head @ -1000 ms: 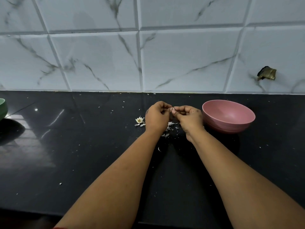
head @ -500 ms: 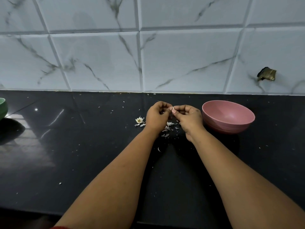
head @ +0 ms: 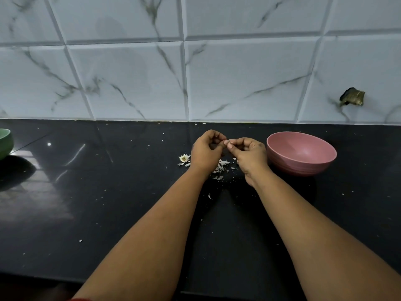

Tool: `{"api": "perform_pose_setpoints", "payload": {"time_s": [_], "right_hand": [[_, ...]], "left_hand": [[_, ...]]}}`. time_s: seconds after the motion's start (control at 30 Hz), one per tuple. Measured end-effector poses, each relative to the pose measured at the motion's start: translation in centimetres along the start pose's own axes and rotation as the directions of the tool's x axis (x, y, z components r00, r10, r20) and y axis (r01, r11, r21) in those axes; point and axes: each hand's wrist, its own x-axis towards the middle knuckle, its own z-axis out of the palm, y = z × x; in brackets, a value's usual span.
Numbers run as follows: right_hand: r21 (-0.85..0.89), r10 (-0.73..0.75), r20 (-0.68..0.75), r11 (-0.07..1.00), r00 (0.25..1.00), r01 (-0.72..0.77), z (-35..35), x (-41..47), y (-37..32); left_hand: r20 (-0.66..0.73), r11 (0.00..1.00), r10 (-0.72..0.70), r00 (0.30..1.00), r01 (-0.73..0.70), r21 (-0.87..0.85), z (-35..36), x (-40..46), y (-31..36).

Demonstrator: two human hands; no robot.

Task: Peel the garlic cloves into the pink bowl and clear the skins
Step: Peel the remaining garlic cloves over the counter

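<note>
My left hand (head: pixel 206 152) and my right hand (head: pixel 249 155) meet fingertip to fingertip above the black counter (head: pixel 108 203). Both pinch a small garlic clove (head: pixel 226 142), mostly hidden by the fingers. Under the hands lies a pile of white garlic skins (head: pixel 221 167). A garlic root end (head: pixel 184 158) with some skin sits just left of my left hand. The pink bowl (head: pixel 301 153) stands right of my right hand; no cloves are visible in the part of its inside that shows.
A green bowl (head: pixel 4 143) stands at the far left edge of the counter. Small skin flecks are scattered over the counter. A marbled tile wall (head: pixel 195 72) rises behind, with a dark broken spot (head: pixel 352 97) at the right.
The hands stay in the same place above the skins; only the fingertips shift slightly on the clove.
</note>
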Motion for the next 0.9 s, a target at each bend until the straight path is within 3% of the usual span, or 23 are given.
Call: {"api": "perform_pose_setpoints", "payload": {"time_s": [0.57, 0.9], "right_hand": [[-0.054, 0.056, 0.071, 0.997, 0.996, -0.053, -0.4, 0.0, 0.8], [-0.2, 0.037, 0.005, 0.979, 0.999, -0.035, 0.0, 0.0, 1.2]], "left_hand": [[0.13, 0.987, -0.076, 0.989, 0.056, 0.152, -0.3, 0.3, -0.6], [0.161, 0.964, -0.108, 0.981, 0.064, 0.257, -0.1, 0.3, -1.0]]}}
